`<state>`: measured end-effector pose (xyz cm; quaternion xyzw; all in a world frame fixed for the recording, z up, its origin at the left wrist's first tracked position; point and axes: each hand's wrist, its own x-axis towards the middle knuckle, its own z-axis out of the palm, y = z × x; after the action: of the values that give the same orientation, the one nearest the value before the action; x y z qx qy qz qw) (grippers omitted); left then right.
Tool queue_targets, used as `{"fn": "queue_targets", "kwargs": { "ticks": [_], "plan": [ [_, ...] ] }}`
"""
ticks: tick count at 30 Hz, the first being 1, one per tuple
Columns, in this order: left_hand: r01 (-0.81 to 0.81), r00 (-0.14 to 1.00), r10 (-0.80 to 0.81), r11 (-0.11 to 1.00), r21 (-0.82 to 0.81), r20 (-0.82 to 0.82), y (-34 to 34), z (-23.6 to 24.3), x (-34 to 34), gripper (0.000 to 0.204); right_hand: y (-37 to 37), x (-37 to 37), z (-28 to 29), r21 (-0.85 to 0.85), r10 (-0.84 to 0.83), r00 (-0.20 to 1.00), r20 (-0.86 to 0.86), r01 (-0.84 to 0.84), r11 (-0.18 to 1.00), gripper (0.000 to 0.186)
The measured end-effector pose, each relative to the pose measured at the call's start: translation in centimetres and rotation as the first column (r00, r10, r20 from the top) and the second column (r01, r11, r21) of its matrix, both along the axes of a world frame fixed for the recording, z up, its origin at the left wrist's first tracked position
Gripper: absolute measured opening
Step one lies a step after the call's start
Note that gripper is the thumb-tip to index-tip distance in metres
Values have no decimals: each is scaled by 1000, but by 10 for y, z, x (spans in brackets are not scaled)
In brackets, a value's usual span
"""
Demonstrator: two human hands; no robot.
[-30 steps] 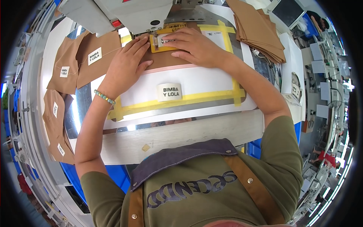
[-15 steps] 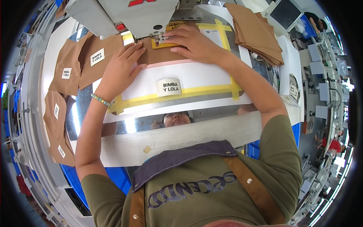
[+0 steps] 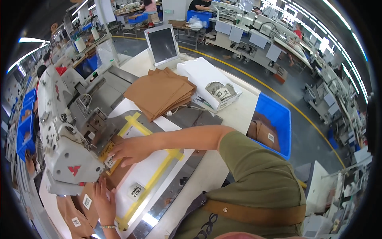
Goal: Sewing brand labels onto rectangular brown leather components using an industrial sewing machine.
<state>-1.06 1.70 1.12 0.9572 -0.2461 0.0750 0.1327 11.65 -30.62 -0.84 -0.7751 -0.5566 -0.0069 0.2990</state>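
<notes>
My right hand [image 3: 133, 150] lies over a yellow template frame [image 3: 114, 170] beside a sewing machine [image 3: 71, 147]. Its fingers are spread, the tips at a white printed label [image 3: 111, 160] inside that frame. Underneath lies a brown flat piece [image 3: 123, 177] with a pink edge. Near the machine's head, my left hand [image 3: 105, 204] rests on the brown material with fingers stretched out, partly against its edge. A loose white label [image 3: 136, 191] sits on the white sheet bordered by yellow tape [image 3: 158, 177]. The needle area is hidden behind the machine head.
Beyond my right arm are a stack of brown pieces [image 3: 159, 89], a white box [image 3: 199, 71] holding a roll of labels [image 3: 221, 91], and a screen [image 3: 162, 44]. Labelled brown pieces [image 3: 74, 217] lie at lower left. A blue bin [image 3: 284, 135] stands right of the table.
The head view has swung right and up, bringing the aisle, box and blue bin into sight. Both hands stay at about the same places on the work beside the machine.
</notes>
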Motion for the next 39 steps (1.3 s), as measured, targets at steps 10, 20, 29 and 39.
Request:
{"fn": "queue_targets", "kwargs": {
  "ticks": [10,20,29,39],
  "plan": [
    [17,1000,-18,998,-56,-25,-8,-3,5,57,-73,19,-1,401,-506,862,38,451,797,21],
    [5,992,21,977,-213,121,-18,-15,0,36,-83,21,-15,348,-520,850,76,466,813,20],
    [53,996,-37,980,-192,87,-19,-20,2,47,-50,-18,21,18,-216,975,58,215,976,34],
    [77,995,-66,982,-175,68,-18,-29,3,56,19,-29,21,-205,-9,993,119,33,978,52]
  ]
}}
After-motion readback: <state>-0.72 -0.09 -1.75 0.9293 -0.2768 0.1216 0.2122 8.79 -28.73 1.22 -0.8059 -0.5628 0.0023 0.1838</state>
